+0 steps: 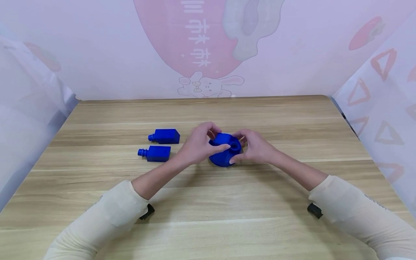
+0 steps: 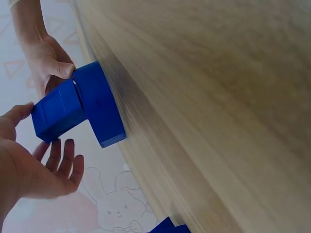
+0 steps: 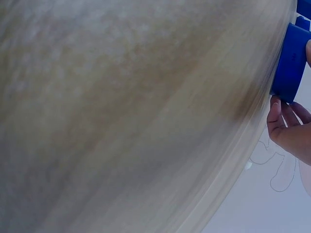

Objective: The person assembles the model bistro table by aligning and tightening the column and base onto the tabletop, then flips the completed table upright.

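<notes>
blue far piece [image 1: 167, 136] and blue near piece [image 1: 158, 154] lie on their sides on the wood table [image 1: 208, 224], left of the hands, necks pointing left, apart from each other. near piece sits just beside the left forearm [image 1: 156, 178] in the head view, so that's the tight spot. light sleeves [image 1: 110, 204] cover the lower arms, a small black item [image 1: 147, 212] by the left cuff, another by the right.

main work is mid-table: blue block [image 1: 222, 137] on top of the blue round base [image 1: 222, 160], between both hands. left wrist view has the block roughly square to the base, thin gap at one side; can't tell how well it's seated. base looks to rest on the table.

left hand [image 1: 199, 145] pinches the block, thumb on one side, fingertips on the other. right hand [image 1: 256, 148] grips the base, thumb near side, fingers round the far side. forearms come in from both front corners.

printed back wall [image 1: 107, 50] meets the table's far edge, well beyond the hands. bare wood runs to the right of the right hand and in front of the base.
</notes>
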Tool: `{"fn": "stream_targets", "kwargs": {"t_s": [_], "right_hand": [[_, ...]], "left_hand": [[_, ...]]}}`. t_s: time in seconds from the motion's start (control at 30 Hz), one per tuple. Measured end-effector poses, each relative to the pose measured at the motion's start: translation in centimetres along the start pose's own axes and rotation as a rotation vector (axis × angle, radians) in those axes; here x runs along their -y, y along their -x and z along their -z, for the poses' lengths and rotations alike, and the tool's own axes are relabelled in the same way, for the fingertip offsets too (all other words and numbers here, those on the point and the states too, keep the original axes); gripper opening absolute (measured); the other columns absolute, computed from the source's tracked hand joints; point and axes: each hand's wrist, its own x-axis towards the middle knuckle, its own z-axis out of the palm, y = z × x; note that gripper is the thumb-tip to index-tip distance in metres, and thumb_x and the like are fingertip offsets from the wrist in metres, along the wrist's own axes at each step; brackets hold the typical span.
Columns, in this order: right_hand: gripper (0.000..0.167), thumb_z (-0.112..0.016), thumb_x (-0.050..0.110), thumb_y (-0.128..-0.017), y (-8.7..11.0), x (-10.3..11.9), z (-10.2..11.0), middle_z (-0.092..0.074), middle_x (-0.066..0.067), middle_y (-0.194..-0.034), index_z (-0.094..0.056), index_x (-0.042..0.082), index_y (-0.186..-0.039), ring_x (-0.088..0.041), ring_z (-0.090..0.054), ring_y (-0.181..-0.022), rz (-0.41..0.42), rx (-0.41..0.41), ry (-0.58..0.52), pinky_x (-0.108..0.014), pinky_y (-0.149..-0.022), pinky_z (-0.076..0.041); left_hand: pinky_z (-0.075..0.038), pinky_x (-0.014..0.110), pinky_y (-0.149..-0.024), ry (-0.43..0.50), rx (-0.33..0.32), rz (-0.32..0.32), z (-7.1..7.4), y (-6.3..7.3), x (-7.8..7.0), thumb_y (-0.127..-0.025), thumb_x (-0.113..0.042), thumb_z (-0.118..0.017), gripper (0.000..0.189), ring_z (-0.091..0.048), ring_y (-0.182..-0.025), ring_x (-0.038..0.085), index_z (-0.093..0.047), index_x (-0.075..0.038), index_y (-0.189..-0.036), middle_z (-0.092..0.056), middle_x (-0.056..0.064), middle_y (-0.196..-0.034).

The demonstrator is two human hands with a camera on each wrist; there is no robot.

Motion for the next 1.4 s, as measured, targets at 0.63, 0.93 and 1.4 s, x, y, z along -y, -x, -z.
{"fn": "stream_targets", "kwargs": {"t_s": [0.63,0.93,1.4], "right_hand": [[0.078,-0.097,0.021,-0.072,0.1,0.0,0.1,-0.068,-0.018,-0.126,-0.06,-0.004,-0.135,-0.031,-0.068,-0.103,-0.015,0.004,-0.002,-0.047,-0.092,-0.057],[0.079,-0.097,0.017,-0.071,0.1,-0.1,0.0,-0.068,-0.019,-0.127,-0.059,-0.007,-0.136,-0.03,-0.068,-0.102,-0.006,-0.002,-0.015,-0.047,-0.093,-0.056],[0.079,-0.096,0.018,-0.072,0.1,-0.3,0.0,-0.068,-0.019,-0.127,-0.058,-0.007,-0.137,-0.03,-0.068,-0.103,-0.005,0.0,-0.01,-0.047,-0.094,-0.056]], "left_hand": [[-0.048,0.056,-0.105,0.148,0.272,-0.272,0.4,-0.1,1.4,-0.088,0.004,-0.067,0.041,-0.057,-0.126,0.031,-0.069,-0.004,-0.129,-0.064,0.014,-0.134],[-0.049,0.051,-0.106,0.081,0.187,-0.137,0.1,0.1,1.2,-0.084,-0.02,-0.089,0.052,-0.06,-0.119,0.033,-0.06,-0.001,-0.123,-0.066,0.014,-0.122],[-0.055,0.045,-0.099,-0.038,0.083,-0.106,-0.5,0.3,0.4,-0.08,-0.029,-0.092,0.049,-0.064,-0.113,0.031,-0.06,-0.003,-0.107,-0.068,0.014,-0.116]]}}
